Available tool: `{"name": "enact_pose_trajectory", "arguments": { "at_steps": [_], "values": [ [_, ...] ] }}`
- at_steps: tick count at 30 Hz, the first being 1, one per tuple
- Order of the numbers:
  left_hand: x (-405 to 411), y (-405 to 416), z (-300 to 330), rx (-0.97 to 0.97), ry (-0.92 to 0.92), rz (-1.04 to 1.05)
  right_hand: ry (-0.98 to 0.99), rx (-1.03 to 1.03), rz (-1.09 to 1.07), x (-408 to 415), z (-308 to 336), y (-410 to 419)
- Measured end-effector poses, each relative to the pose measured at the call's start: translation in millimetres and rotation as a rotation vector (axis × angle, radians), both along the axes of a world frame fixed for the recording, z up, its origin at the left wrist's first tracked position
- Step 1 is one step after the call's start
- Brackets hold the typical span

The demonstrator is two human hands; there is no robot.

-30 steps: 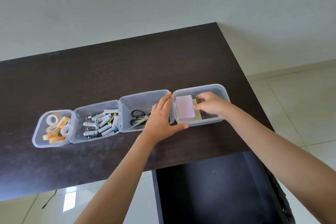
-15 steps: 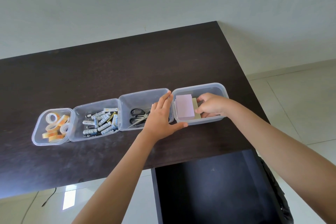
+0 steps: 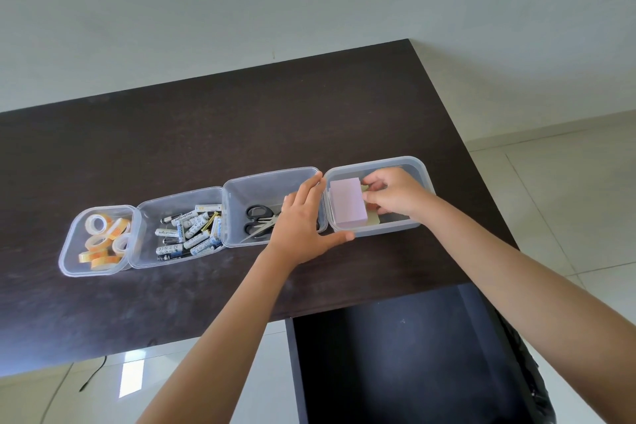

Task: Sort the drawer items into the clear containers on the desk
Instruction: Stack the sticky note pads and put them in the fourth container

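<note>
Four clear containers stand in a row on the dark desk (image 3: 241, 120). The rightmost container (image 3: 422, 173) holds a pink pad of sticky notes (image 3: 347, 204) with a yellowish pad (image 3: 373, 218) beside it. My right hand (image 3: 394, 193) is inside this container, its fingers closed on the yellowish pad, which it mostly hides. My left hand (image 3: 303, 217) lies flat against that container's left front corner, thumb along its front wall, fingers spread. Black scissors (image 3: 256, 222) lie in the second container from the right (image 3: 272, 175).
A container of batteries (image 3: 187, 227) and a smaller one of tape rolls (image 3: 103, 237) stand to the left. The open dark drawer (image 3: 395, 354) sits below the desk's front edge at the right. Tiled floor lies beyond the desk's right edge.
My right hand's fingers have shifted slightly inside the rightmost container, next to the pink pad. The left hand has stayed against the container's corner.
</note>
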State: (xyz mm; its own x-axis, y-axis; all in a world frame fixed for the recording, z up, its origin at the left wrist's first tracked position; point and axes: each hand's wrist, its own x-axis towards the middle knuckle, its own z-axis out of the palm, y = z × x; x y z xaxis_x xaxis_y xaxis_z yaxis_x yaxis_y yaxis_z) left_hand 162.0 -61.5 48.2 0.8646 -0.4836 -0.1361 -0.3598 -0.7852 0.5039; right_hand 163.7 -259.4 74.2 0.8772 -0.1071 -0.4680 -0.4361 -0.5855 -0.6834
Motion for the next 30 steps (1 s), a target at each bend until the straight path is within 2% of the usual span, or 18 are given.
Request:
{"name": "enact_pose_trajectory", "arguments": {
  "at_steps": [6,12,15,19,24,28,30],
  "values": [
    [0.5,-0.1,-0.1,0.0,0.016,0.005,0.027,-0.006,0.055,2.6,-6.4,6.1],
    [1.0,0.3,-1.2,-0.004,0.01,0.003,0.117,0.112,0.031,0.4,0.4,-0.3],
    [1.5,1.3,-2.3,-0.003,0.007,0.003,0.072,0.055,0.112,-3.6,-0.5,1.9],
    [1.0,0.9,-2.7,-0.005,-0.004,0.003,0.033,0.008,0.113,-7.9,-2.7,3.4],
    [1.6,-1.0,1.5,0.077,-0.043,-0.012,-0.051,-0.102,0.159,-14.0,-5.3,5.9],
    [-5.0,-9.4,7.5,0.191,-0.078,-0.018,-0.133,-0.173,0.067,-22.6,-9.4,5.0],
    [-13.3,-10.2,10.5,0.151,-0.082,-0.009,-0.295,-0.182,-0.019,-33.0,-8.4,4.8]
  ]
}}
